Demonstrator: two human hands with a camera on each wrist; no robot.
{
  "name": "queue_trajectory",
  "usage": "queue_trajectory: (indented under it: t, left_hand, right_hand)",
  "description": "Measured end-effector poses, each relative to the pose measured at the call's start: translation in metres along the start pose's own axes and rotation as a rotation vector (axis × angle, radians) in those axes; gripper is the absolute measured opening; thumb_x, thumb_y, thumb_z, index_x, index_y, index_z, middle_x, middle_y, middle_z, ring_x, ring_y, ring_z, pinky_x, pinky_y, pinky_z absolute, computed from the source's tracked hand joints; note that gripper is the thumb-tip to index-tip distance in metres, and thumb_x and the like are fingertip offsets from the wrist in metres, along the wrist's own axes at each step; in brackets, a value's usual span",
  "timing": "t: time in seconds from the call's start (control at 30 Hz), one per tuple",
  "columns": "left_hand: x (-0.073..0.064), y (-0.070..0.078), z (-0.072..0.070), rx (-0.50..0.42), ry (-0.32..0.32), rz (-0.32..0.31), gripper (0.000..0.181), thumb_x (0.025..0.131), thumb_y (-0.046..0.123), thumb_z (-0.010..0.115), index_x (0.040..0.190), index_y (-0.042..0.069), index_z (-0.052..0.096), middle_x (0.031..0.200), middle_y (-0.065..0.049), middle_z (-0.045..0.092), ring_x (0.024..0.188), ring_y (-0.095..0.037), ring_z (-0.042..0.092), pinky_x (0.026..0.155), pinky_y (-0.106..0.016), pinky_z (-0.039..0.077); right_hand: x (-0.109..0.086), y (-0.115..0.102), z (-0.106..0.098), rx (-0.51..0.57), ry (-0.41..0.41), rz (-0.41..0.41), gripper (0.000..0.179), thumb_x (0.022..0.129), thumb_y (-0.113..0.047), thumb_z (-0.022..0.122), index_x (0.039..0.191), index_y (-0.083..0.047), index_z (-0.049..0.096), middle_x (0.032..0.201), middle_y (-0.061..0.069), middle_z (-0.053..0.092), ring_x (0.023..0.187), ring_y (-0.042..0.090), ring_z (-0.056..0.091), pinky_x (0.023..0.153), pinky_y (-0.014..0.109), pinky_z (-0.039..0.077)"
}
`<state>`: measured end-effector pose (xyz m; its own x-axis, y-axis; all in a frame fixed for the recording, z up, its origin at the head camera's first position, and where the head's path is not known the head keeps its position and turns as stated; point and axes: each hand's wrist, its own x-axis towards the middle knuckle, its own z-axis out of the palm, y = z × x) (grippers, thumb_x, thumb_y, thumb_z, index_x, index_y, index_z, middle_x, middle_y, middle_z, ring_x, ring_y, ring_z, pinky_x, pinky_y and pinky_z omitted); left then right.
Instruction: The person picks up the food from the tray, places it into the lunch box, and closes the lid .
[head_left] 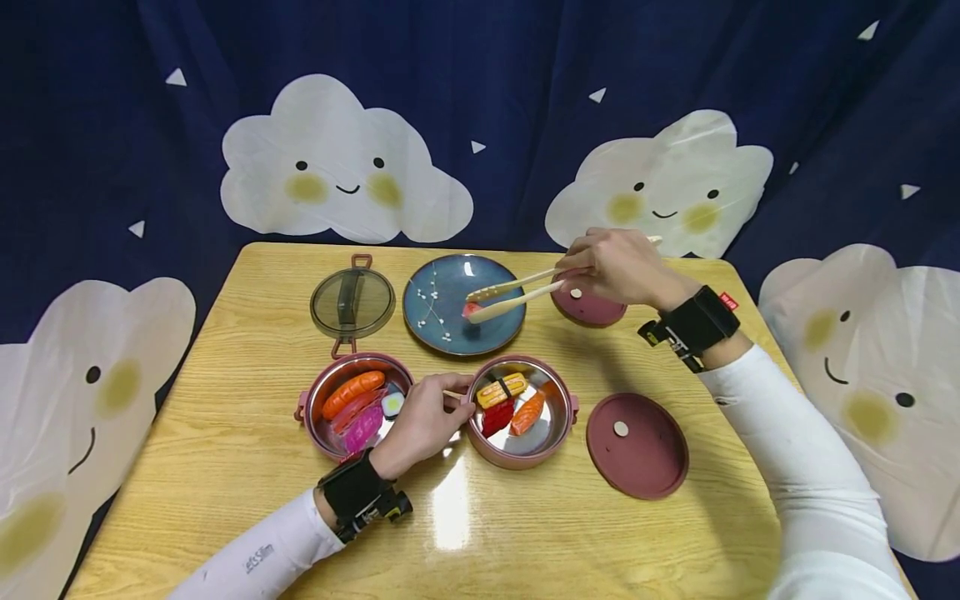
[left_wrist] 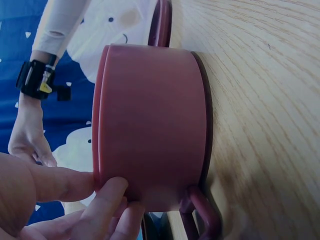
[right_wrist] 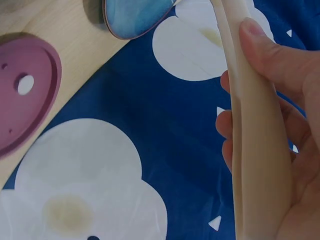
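My right hand (head_left: 615,265) grips beige tongs (head_left: 512,306) over the blue plate (head_left: 433,329). Between the tong tips is a small pinkish-red piece (head_left: 471,309), partly hidden; whether it touches the plate I cannot tell. In the right wrist view, thumb and fingers wrap the tongs' handle (right_wrist: 260,130). My left hand (head_left: 423,421) pinches the near-left rim of the right pink pot (head_left: 517,457), thumb and fingers against its wall in the left wrist view. Inside that pot lie a yellow piece with a dark band (head_left: 501,390), a red piece (head_left: 497,418) and an orange piece (head_left: 528,413).
Left of my left hand, another pink pot (head_left: 307,417) holds several toy foods, including an orange sausage (head_left: 354,393). A glass lid (head_left: 322,308) lies behind it. Two dark pink lids sit at right, one nearer (head_left: 645,454), one farther (head_left: 592,310) below my right hand.
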<state>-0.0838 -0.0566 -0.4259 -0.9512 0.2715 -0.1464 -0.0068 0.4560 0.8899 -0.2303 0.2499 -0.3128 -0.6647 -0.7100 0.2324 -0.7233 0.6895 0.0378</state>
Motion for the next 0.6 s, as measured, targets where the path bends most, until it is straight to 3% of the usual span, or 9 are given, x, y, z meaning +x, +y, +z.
queue_trajectory:
  t: [0.27, 0.47, 0.6]
  left_hand:
    - [0.000, 0.000, 0.001, 0.004, -0.001, 0.014, 0.037, 0.097, 0.002, 0.072, 0.134, 0.002, 0.070, 0.115, -0.015, 0.077, 0.093, -0.022, 0.077, 0.067, -0.021, 0.056]
    - [0.000, 0.000, 0.001, 0.002, 0.013, 0.004, 0.037, 0.097, 0.002, 0.073, 0.134, 0.003, 0.071, 0.113, -0.014, 0.077, 0.093, -0.021, 0.077, 0.067, -0.021, 0.056]
    - [0.000, 0.000, 0.001, 0.002, 0.010, 0.002, 0.038, 0.097, 0.002, 0.073, 0.134, 0.003, 0.071, 0.115, -0.014, 0.077, 0.094, -0.021, 0.077, 0.068, -0.022, 0.057]
  right_hand:
    - [-0.026, -0.005, -0.016, -0.052, 0.008, -0.025, 0.024, 0.080, -0.020, 0.093, 0.102, -0.015, 0.085, 0.096, 0.003, 0.079, 0.080, 0.019, 0.068, 0.060, 0.036, 0.053]
    - [-0.046, -0.009, -0.028, -0.073, 0.023, -0.046, 0.034, 0.076, -0.001, 0.087, 0.107, -0.015, 0.085, 0.102, 0.004, 0.080, 0.085, 0.020, 0.066, 0.060, 0.035, 0.050]
    - [-0.057, -0.012, -0.037, -0.081, 0.063, -0.059, 0.034, 0.074, -0.002, 0.090, 0.106, -0.012, 0.084, 0.098, 0.006, 0.079, 0.079, 0.021, 0.064, 0.059, 0.036, 0.050]
